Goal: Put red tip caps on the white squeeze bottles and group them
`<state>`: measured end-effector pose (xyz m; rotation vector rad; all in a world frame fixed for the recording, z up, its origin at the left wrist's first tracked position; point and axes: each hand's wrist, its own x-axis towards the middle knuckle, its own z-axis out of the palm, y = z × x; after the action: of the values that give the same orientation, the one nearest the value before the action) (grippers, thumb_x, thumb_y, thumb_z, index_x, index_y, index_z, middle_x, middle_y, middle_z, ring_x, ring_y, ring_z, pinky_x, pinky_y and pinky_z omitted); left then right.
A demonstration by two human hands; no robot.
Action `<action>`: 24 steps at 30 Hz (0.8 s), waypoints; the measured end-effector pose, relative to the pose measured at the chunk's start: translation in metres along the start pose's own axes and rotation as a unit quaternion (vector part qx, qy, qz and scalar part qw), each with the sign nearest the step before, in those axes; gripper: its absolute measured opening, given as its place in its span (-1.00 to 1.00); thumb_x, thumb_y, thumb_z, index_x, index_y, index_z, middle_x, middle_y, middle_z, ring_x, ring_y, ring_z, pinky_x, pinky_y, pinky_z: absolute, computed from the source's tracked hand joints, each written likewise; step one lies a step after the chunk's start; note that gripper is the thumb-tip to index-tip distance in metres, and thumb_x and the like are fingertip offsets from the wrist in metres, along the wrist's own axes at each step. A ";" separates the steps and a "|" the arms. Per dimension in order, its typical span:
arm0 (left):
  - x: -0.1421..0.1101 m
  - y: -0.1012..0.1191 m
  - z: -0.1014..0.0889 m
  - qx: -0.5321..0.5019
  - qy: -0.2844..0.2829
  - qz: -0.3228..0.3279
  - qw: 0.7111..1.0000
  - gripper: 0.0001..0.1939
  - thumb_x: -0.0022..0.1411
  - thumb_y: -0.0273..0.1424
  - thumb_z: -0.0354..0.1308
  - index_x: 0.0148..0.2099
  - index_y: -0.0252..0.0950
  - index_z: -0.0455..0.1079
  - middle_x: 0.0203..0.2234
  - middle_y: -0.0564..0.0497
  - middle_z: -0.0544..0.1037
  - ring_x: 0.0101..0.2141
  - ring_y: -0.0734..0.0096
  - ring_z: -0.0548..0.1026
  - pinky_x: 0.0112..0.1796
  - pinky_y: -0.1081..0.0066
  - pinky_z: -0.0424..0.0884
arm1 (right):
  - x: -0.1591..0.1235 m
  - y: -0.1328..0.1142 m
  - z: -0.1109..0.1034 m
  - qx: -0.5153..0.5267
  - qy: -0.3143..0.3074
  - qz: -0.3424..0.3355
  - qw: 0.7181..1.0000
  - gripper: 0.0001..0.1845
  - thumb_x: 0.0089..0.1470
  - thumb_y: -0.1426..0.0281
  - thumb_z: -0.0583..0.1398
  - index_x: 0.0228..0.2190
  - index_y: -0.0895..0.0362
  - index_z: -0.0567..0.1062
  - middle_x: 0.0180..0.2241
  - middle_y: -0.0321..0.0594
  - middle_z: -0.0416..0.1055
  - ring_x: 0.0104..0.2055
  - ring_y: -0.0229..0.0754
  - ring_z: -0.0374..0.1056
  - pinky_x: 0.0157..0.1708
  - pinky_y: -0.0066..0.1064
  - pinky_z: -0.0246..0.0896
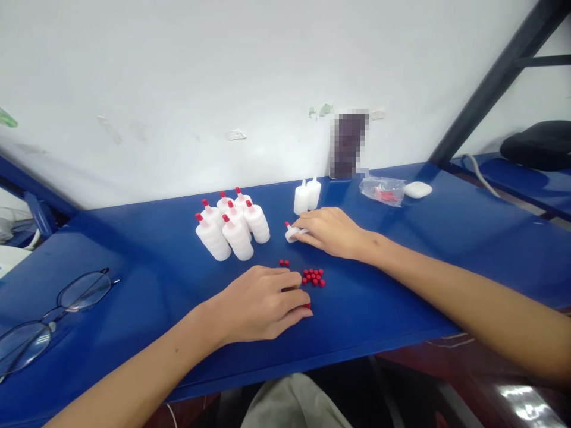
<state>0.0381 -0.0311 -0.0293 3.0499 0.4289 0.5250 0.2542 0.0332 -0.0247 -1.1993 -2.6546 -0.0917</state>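
Observation:
My right hand (332, 232) is closed around a small white squeeze bottle (292, 233) whose tip carries a red cap; most of its body is hidden by the fingers. Thumb and forefinger of my left hand (263, 300) pinch a red cap (307, 306) close above the blue table (357, 315). Beside those fingertips lies a cluster of several loose red caps (313, 276), with a couple more behind the knuckles. To the left stands a group of several white bottles (238, 235) with red-capped nozzles. Two white bottles (301, 199) with bare nozzles stand behind my right hand.
A clear plastic bag (382, 191) with red pieces lies at the back right, next to a white rounded object (418, 189). A blurred-out dark rectangle (349, 145) leans against the wall. Eyeglasses (84, 291) rest at the left. The table's front edge is near my lap.

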 end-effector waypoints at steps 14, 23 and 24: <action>-0.010 -0.030 -0.015 0.072 0.215 -0.104 0.968 -0.91 0.26 -0.48 0.20 -0.16 -0.31 0.43 -0.46 0.08 0.55 -0.53 0.57 0.43 -0.48 0.54 0.35 | 0.001 -0.004 0.001 -0.113 0.002 -0.024 0.993 -0.75 0.21 0.39 0.11 -0.06 0.10 0.36 -0.24 -0.23 0.58 -0.32 -0.12 0.45 -0.44 -0.35 -0.09; -0.010 -0.030 -0.007 0.031 0.173 -0.111 0.978 -0.88 0.34 -0.51 0.09 -0.10 -0.30 0.40 -0.30 0.01 0.57 -0.38 0.55 0.52 -0.39 0.57 0.43 | -0.006 0.000 -0.006 -0.023 0.003 -0.092 0.995 -0.65 0.27 0.14 0.06 -0.16 0.13 0.47 -0.35 -0.20 0.54 -0.42 -0.21 0.36 -0.46 -0.39 -0.08; -0.009 -0.030 -0.006 0.025 0.182 -0.114 0.976 -0.90 0.33 -0.51 0.10 -0.11 -0.30 0.40 -0.31 0.01 0.57 -0.39 0.55 0.52 -0.38 0.57 0.44 | -0.007 -0.001 -0.006 -0.008 0.019 -0.091 0.996 -0.63 0.27 0.13 0.05 -0.25 0.15 0.49 -0.39 -0.20 0.51 -0.43 -0.22 0.33 -0.46 -0.39 -0.08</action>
<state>0.0203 -0.0053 -0.0289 2.8899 0.7998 1.0740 0.2587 0.0267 -0.0199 -0.9490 -2.7287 -0.1652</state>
